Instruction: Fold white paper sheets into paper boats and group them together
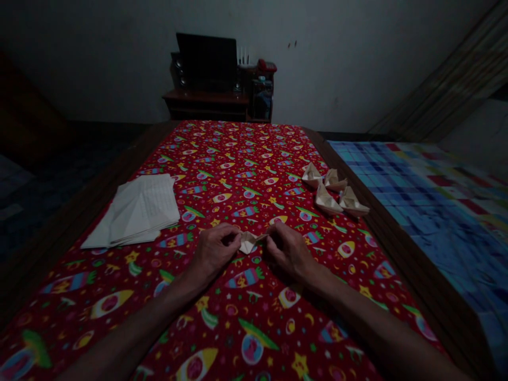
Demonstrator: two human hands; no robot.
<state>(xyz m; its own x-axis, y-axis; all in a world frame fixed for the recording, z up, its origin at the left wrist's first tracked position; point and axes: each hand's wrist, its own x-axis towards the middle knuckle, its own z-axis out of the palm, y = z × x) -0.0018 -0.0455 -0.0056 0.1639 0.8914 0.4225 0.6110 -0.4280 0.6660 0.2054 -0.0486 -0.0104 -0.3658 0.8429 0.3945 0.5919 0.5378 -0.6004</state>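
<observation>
Between my hands is a small folded paper piece [248, 243], pale and creased, low over the red patterned cloth [246, 328]. My left hand [217, 250] pinches its left end between thumb and fingers. On the other side, my right hand [289, 248] pinches the right end. The fingers partly cover both ends of the paper. Off to the right stand several folded paper boats [327, 202], grouped close together. To the left lies a stack of paper sheets [145, 209], loosely fanned, with print or writing on the top ones.
The cloth covers a table with a dark wooden edge [400, 238]. A bed with blue checked bedding [397, 190] is along the right. At the far end, a dark screen [207, 61] stands on a wooden desk [206, 100], with a red telephone [266, 65] beside it.
</observation>
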